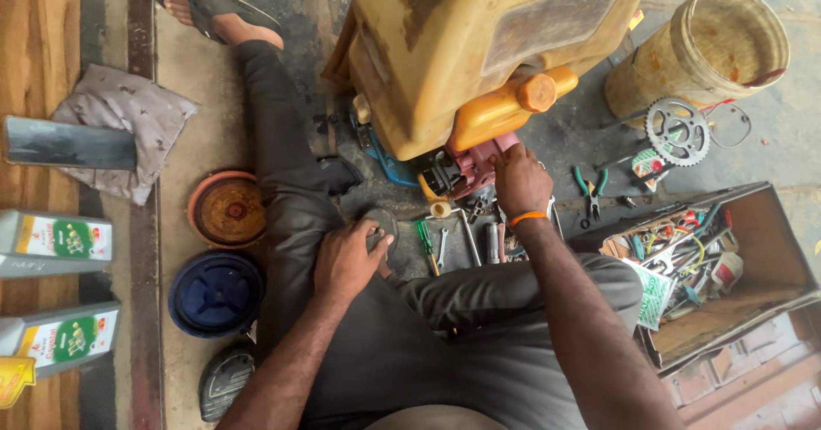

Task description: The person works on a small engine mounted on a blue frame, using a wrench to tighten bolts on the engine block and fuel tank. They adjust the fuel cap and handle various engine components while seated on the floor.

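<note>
Both forearms extend from the frame bottom. Left hand [346, 259] fingers curl around a round dark metal part [380, 223], held against the knee of the dark trousers. Right hand [520, 182] fingers are bent and pressed onto the red engine block [476, 161] beneath the yellow tank [445, 45]; finger closure cannot be determined. Spanners [442, 248] lie between the hands. An open toolbox [727, 268] sits to the right.
</note>
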Demonstrator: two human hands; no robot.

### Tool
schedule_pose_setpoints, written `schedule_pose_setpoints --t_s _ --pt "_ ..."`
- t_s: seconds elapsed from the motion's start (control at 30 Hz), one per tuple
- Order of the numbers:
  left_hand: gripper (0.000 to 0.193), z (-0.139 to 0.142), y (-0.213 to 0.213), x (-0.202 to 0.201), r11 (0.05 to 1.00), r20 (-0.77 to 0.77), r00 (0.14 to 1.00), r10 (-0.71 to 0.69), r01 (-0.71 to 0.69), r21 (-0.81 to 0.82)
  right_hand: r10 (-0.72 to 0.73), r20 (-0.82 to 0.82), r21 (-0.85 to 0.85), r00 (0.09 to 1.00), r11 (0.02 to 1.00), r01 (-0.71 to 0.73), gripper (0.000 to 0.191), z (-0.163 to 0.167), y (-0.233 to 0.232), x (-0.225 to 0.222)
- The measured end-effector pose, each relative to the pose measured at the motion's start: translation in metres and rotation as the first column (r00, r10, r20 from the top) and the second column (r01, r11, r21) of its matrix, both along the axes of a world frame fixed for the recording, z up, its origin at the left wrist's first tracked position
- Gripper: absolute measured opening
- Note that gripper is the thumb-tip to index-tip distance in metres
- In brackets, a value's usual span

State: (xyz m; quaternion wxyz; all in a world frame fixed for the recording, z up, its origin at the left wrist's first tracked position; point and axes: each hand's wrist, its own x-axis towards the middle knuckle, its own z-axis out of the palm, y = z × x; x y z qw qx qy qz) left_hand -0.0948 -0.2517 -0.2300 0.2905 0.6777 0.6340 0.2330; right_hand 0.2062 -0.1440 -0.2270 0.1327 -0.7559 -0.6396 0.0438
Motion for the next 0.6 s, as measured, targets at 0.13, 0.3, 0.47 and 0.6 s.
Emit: schedule_pose_setpoints --t_s 0.13,0.3,0.47,0.6 --pt "0.035 0.0 -0.001 0.002 1.0 -0.036 0.999 -0.004 0.004 -0.012 0.032 -0.103 0.044 0.994 0.999 -0.027 0.034 0.002 -0.006 0.004" --pt "0.037 0.0 -0.002 0.001 0.998 -0.075 0.997 -0.026 0.022 -0.057 -0.128 -0.19 -0.089 0.973 0.99 0.113 0.039 -0.012 -0.022 0.045" --pt "0.033 -0.004 0.0 0.007 0.998 -0.112 0.993 -0.045 0.041 -0.04 0.035 -0.057 -0.68 0.998 0.73 -0.064 0.047 -0.053 -0.081 0.076" --pt "0.033 -0.006 0.005 0.017 0.996 -0.118 0.991 -0.062 0.054 -0.071 0.414 -0.103 -0.894 0.904 0.36 -0.267 0.055 -0.082 -0.127 0.036"
